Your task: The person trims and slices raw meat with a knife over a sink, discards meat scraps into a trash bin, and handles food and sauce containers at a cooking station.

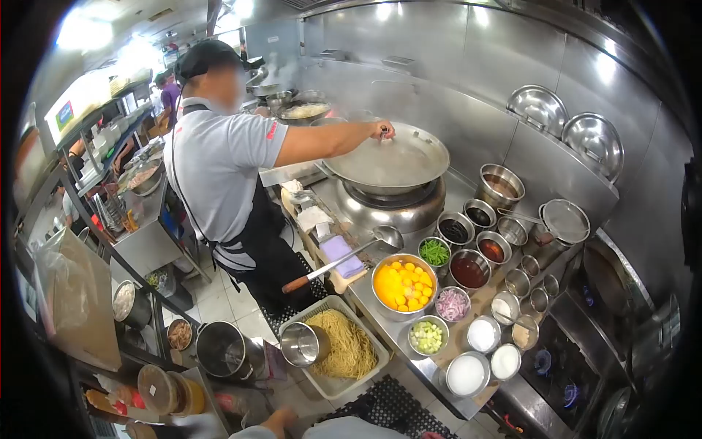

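Note:
My left hand [281, 420] shows at the bottom edge, blurred, below the large metal pot [220, 349]; its fingers cannot be made out. Only a sliver of my right hand [431, 435] is in view at the lower border, under the counter's near end. Close to my hands stands a pale plastic crate [338, 391] of yellow noodles [340, 344], with a metal container [300, 344] resting in it. A ladle [344, 261] with a wooden handle lies across the counter edge beside a folded purple cloth [341, 254].
A co-worker [219, 139] stands ahead, one hand over a large steaming wok [395, 157]. Bowls of egg yolks [402, 285], red onion [453, 304], green onion [434, 252] and white powders [467, 374] crowd the counter. Blue burner flames [570, 395] burn at right.

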`<state>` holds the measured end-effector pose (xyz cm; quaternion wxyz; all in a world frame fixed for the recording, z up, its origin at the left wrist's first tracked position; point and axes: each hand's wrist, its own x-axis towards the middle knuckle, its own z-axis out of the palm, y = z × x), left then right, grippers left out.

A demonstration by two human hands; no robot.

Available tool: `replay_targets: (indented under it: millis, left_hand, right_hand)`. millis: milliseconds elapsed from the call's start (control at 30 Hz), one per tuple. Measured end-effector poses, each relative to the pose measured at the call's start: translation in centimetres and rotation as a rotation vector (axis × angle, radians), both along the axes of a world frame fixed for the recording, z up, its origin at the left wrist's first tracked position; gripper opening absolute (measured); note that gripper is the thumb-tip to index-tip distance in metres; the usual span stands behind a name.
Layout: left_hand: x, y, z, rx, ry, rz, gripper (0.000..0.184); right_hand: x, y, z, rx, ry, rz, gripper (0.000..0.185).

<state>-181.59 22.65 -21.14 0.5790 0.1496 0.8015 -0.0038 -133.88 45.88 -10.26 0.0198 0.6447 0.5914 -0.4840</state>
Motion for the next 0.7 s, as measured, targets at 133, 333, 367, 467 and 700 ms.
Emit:
replay_targets:
  millis: [133, 333, 367, 467, 700]
  left_hand:
    - [-0.3, -0.7, -1.2, 0.112, -0.072, 0.165, 0.031]
    - [-0.6, 5.4, -0.1, 0.559, 0.09, 0.358, 0.04]
    - [-0.7, 6.3, 1.1, 0.593, 0.116, 0.385, 0.038]
    - [0.9, 6.4, 3.4, 0.723, 0.105, 0.58, 0.035]
    - [9.2, 4.6, 10.4, 0.796, 0.225, 0.932, 0.03]
  right_hand:
    - [-3.8, 0.6, 4.6, 0.07, 0.037, 0.072, 0.031]
    - [-12.7, 3.8, 8.3, 0.057, 0.382, 0.275, 0.03]
    - [-14.9, 4.4, 9.7, -0.017, 0.39, 0.303, 0.031]
    - [-19.2, 5.3, 8.6, 0.07, 0.484, 0.522, 0.03]
    - [-28.0, 7.3, 0.7, -0.086, 0.681, 0.844, 0.032]
